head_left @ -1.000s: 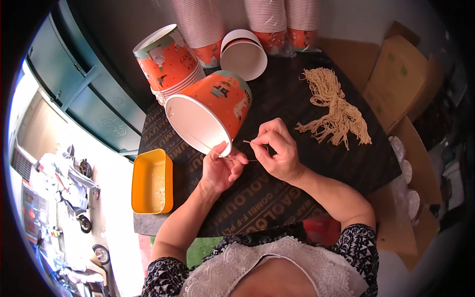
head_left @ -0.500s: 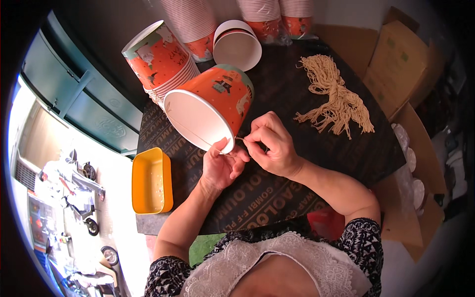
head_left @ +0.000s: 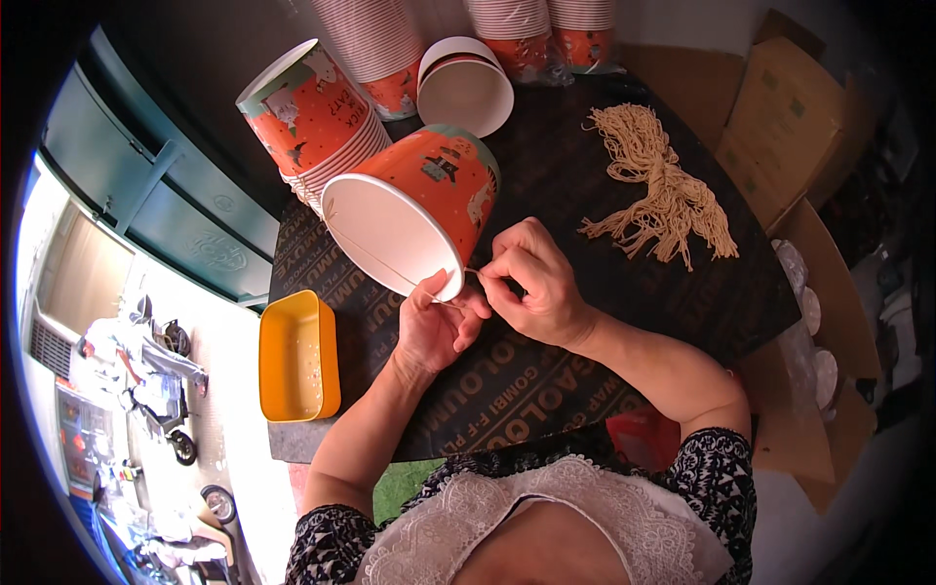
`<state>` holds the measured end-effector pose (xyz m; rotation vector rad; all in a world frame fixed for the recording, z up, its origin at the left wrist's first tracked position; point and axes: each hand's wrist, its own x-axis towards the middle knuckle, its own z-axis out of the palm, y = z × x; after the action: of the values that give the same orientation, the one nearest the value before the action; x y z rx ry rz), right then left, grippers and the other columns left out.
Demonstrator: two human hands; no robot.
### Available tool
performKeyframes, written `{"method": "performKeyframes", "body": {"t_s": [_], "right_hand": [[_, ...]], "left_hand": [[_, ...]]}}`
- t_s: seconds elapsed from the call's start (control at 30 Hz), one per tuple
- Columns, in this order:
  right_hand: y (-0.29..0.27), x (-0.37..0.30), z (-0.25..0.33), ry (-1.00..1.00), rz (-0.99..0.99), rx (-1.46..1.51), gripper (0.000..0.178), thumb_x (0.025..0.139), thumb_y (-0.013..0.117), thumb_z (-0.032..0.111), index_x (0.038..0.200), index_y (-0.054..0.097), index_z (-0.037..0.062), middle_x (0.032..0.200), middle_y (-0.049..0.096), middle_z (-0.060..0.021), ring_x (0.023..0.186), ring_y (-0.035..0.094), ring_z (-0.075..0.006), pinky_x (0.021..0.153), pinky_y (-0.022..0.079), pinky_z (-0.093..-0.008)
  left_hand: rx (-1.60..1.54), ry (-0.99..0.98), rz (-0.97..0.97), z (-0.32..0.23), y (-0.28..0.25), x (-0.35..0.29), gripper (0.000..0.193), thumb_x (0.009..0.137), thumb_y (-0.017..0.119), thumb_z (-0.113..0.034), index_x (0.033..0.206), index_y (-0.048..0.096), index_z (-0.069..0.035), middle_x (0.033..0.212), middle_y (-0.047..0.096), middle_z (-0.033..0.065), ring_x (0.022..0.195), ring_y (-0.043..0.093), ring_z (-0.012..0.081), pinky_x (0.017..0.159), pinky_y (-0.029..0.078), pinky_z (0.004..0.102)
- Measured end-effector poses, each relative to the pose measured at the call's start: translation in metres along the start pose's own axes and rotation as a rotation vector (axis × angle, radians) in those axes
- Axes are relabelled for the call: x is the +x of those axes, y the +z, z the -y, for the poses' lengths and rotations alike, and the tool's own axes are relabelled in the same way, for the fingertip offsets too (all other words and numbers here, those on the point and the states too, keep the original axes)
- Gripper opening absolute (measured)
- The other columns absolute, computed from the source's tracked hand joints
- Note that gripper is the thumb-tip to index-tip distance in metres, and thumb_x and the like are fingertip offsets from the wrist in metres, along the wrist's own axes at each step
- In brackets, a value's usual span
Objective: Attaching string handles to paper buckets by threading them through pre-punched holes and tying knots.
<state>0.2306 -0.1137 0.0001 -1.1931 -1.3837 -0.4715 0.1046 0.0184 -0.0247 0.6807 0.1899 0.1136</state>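
Note:
An orange paper bucket [head_left: 444, 180] with a green base band and small printed figures lies tilted, its white mouth facing me. My left hand [head_left: 435, 325] grips its near rim, thumb inside and fingers below. A thin beige cord [head_left: 382, 261] runs across the mouth from the far left of the rim to my fingers. Just right of that rim, my right hand [head_left: 534, 285] pinches the cord's end between thumb and fingertips. Whether the cord passes through a hole at the near rim is hidden by my fingers.
On the dark printed table [head_left: 546, 390] lie a bundle of beige cords [head_left: 663, 185] and a yellow plastic tub [head_left: 300, 356]. Behind stand a bucket stack [head_left: 312, 117], an open white-lined bucket [head_left: 466, 97] and plastic-wrapped stacks [head_left: 366, 49]. Cardboard boxes [head_left: 780, 127] flank the right side.
Little differs. Both hands keep their hold at the rim, and the cord by the left fingers shows more plainly. The view has shifted very slightly.

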Motion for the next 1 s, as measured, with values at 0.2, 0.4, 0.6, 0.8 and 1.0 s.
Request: {"method": "performKeyframes", "body": {"t_s": [0.2, 0.4, 0.6, 0.8, 1.0], "right_hand": [[0.0, 0.0, 0.0, 0.005, 0.004, 0.003, 0.021, 0.066, 0.066, -0.009, 0.074, 0.053, 0.0052, 0.082, 0.05, -0.0073, 0.075, 0.051, -0.0234, 0.061, 0.045, -0.0323], [0.0, -0.001, 0.0, 0.013, 0.013, 0.007, 0.019, 0.068, 0.066, -0.008, 0.076, 0.055, 0.0041, 0.085, 0.053, -0.008, 0.078, 0.053, -0.0249, 0.064, 0.047, -0.0332], [0.008, -0.009, -0.004, 0.204, -0.049, 0.121, 0.01, 0.075, 0.065, -0.007, 0.083, 0.062, -0.0012, 0.09, 0.056, -0.0098, 0.078, 0.058, -0.0229, 0.067, 0.049, -0.0303], [0.014, -0.02, -0.009, 0.627, -0.063, 0.427, 0.007, 0.087, 0.061, 0.001, 0.083, 0.062, -0.0048, 0.091, 0.057, -0.0045, 0.077, 0.052, -0.0071, 0.064, 0.042, -0.0215], [0.017, -0.02, -0.012, 0.862, -0.107, 0.521, 0.02, 0.088, 0.066, 0.013, 0.079, 0.063, -0.005, 0.084, 0.059, -0.0052, 0.067, 0.051, -0.0069, 0.057, 0.042, -0.0242]], "left_hand": [[0.01, -0.002, -0.021, 0.001, 0.0, 0.0, 0.044, 0.094, 0.043, -0.04, 0.099, 0.057, 0.002, 0.077, 0.066, 0.022, 0.044, 0.055, 0.0219, 0.033, 0.041, 0.0253], [0.042, -0.012, -0.018, 0.002, -0.001, 0.0, 0.046, 0.096, 0.039, -0.039, 0.103, 0.057, 0.003, 0.077, 0.066, 0.0219, 0.044, 0.055, 0.0221, 0.035, 0.041, 0.0253], [0.104, 0.048, -0.054, 0.006, 0.0, 0.003, 0.046, 0.097, 0.035, -0.036, 0.109, 0.056, 0.003, 0.081, 0.066, 0.0219, 0.048, 0.054, 0.0212, 0.039, 0.042, 0.0257], [0.266, 0.223, -0.12, 0.009, 0.004, 0.004, 0.041, 0.098, 0.038, -0.031, 0.116, 0.051, 0.002, 0.081, 0.065, 0.0191, 0.052, 0.055, 0.0184, 0.042, 0.042, 0.0253], [0.373, 0.256, -0.196, 0.01, 0.009, 0.002, 0.041, 0.098, 0.041, -0.033, 0.114, 0.051, 0.003, 0.08, 0.065, 0.0174, 0.054, 0.056, 0.0171, 0.041, 0.043, 0.0254]]}}
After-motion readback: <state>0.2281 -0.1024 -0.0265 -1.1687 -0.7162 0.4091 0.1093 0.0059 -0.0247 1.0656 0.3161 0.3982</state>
